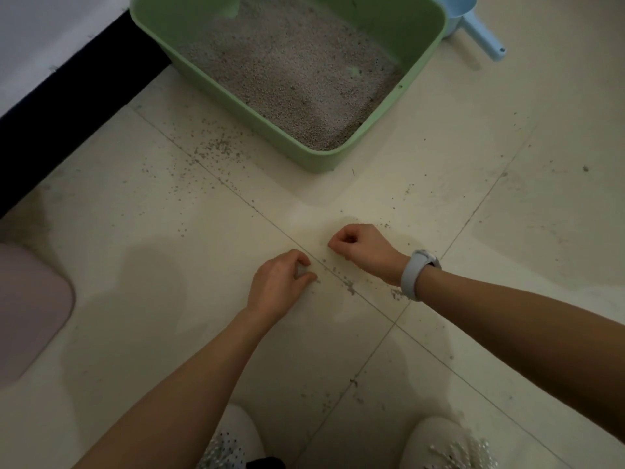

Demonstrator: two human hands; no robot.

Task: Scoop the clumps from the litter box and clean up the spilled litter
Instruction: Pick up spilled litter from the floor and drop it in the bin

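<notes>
Both hands are low over the floor [473,137] at center frame, close together but apart. Left hand [279,282] has fingers curled, thumb and forefinger tips nearly meeting at the tile; can't tell if it's pinching any grains. Right hand [362,247], w/ a pale watch [417,274] on the wrist, is curled into a loose fist, knuckles toward the box; can't tell if anything's inside. Spilled litter [350,287] lies along the grout line between and just below the hands, w/ a bigger scatter left of the box, approx. upper-left center, and stray specks lower center near the shoes [436,441]. Green litter box [338,157] sits at top center, set at an angle, filled w/ grey litter (surface looks uneven, no clump clearly distinguishable). Blue scoop [480,32] rests on the floor at upper right, its bowl tucked behind the box's right rim, handle pointing lower right. Pink mat [30,316] at the left edge; dark baseboard [67,106] runs diagonally at upper left.
</notes>
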